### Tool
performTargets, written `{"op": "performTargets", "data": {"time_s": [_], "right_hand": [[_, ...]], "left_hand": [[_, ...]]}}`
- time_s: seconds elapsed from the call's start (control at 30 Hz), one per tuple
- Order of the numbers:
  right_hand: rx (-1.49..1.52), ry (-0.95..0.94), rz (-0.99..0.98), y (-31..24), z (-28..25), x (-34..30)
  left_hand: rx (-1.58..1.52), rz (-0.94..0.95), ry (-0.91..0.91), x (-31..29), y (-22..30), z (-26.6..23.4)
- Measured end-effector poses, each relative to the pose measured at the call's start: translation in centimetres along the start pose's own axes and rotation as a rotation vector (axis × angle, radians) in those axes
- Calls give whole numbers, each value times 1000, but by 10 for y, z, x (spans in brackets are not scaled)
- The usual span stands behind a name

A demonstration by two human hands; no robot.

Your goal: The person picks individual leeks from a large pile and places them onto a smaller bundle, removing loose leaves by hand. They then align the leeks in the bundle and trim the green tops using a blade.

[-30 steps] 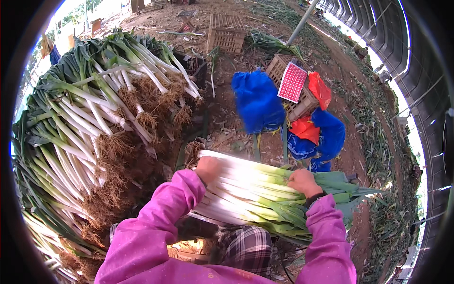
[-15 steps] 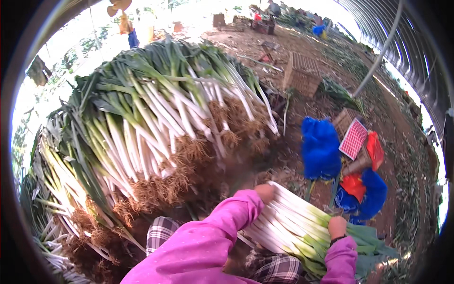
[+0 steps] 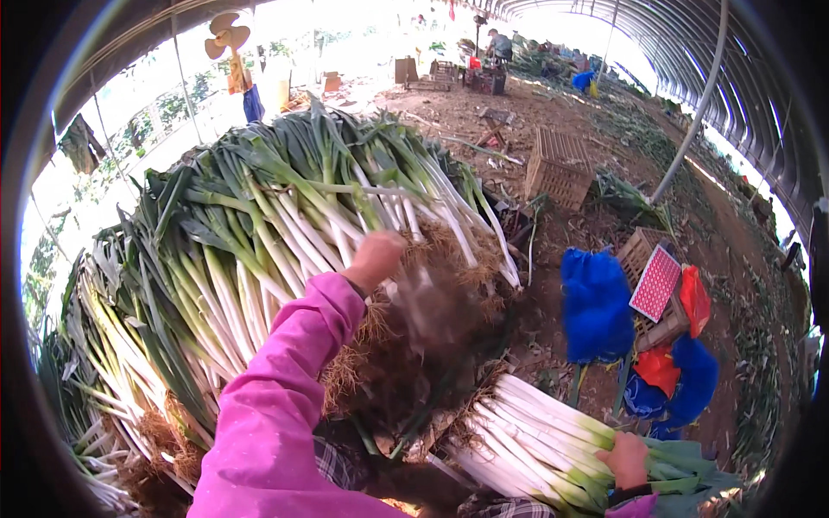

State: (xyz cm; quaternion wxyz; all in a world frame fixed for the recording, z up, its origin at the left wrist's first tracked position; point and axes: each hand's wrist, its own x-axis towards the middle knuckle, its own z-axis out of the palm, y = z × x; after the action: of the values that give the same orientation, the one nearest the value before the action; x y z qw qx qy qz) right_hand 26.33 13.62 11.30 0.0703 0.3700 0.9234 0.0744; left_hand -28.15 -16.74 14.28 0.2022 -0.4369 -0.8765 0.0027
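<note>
A large pile of leeks [image 3: 285, 216] lies to the left and ahead, green leaves away from me and shaggy brown roots towards me. My left hand [image 3: 377, 259] is closed at the pile, over the white stems near the roots; what its fingers hold is hidden. Just below that hand is a greyish-brown blur that I cannot make out. Beside my knees at lower right lies a bundle of cleaned white leeks [image 3: 527, 423], side by side. My right hand [image 3: 626, 457] is closed on them where white turns to green.
At right stand a blue cloth-like thing [image 3: 596, 306], a crate [image 3: 643, 255] with a red-and-white patterned card [image 3: 654, 283], and red and blue bags. Farther off are a larger brown crate [image 3: 559, 168], a pole, a fan [image 3: 227, 36] and a seated person [image 3: 499, 45]. Leaf scraps litter the soil.
My left hand has left the root end of the cleaned bundle and moved up and left to the pile. The right hand stays on the bundle. The view has tilted up slightly.
</note>
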Motion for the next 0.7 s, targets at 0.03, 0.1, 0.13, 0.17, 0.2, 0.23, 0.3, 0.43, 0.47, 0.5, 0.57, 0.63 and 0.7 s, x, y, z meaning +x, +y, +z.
{"op": "performTargets", "data": {"time_s": [0.03,0.1,0.13,0.17,0.2,0.23,0.3,0.43,0.47,0.5,0.57,0.63,0.7], "right_hand": [[96,-55,-3,-6,-10,-8],[339,-89,3,-36,-28,-14],[560,-117,36,-43,-37,-20],[678,-170,52,-57,-56,-26],[691,-159,21,-61,-58,-30],[583,-46,-23,-57,-48,-39],[432,28,-64,-46,-49,-55],[309,112,33,6,-17,-101],[309,146,88,13,-12,-109],[313,181,136,17,-6,-114],[300,318,110,21,13,-122],[288,454,79,18,26,-124],[250,378,61,8,30,-123]], "left_hand": [[-84,152,-281,6,23,-7],[-173,223,-520,-13,62,41],[-335,415,-344,-19,94,21],[54,480,-451,-22,117,14],[0,510,-171,-41,102,57],[6,506,-164,-44,105,67],[129,568,-244,-48,111,79],[229,712,50,-44,128,46],[239,716,7,-31,125,25],[262,668,11,-13,112,21],[156,526,195,34,77,4],[128,252,67,81,8,28],[477,70,187,98,-65,59]]}}
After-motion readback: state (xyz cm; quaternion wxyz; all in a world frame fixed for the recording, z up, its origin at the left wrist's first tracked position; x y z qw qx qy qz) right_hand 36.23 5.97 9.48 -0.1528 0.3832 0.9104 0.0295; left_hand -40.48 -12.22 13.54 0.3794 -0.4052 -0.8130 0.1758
